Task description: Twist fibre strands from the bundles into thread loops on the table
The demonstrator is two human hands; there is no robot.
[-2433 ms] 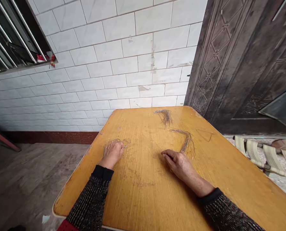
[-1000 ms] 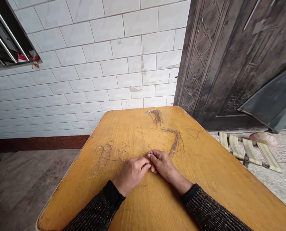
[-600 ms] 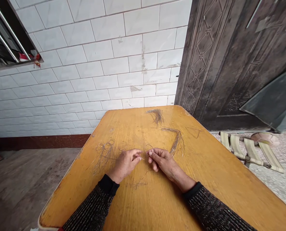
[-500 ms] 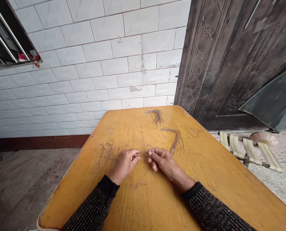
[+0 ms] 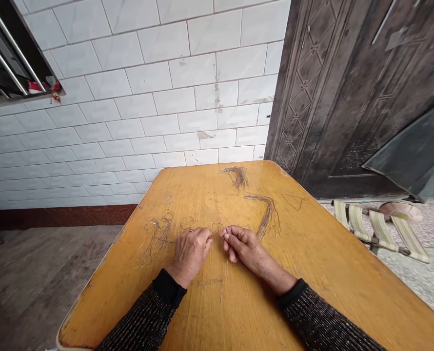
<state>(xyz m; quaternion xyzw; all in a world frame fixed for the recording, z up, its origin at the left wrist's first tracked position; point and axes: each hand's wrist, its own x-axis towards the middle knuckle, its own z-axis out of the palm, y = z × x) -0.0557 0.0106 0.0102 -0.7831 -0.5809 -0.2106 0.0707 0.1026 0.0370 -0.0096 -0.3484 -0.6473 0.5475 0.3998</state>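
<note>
Holds thin wire (image 5: pixel 217 224) over surface (image 5: pixel 257 302), looped between left hand (image 5: pixel 191 253), fingertips apparently closed on it, and right hand (image 5: pixel 246 244), thumb and forefinger pinched, likely steadying the curl. Left: looped wires (image 5: pixel 160 230). Right: bent wire bundle (image 5: pixel 268 214), apparently placed apart against tangling.

The left hand (image 5: pixel 190 250) mostly hides its fingertips, and the wire (image 5: pixel 217 224) beside it is too fine to trace.
</note>
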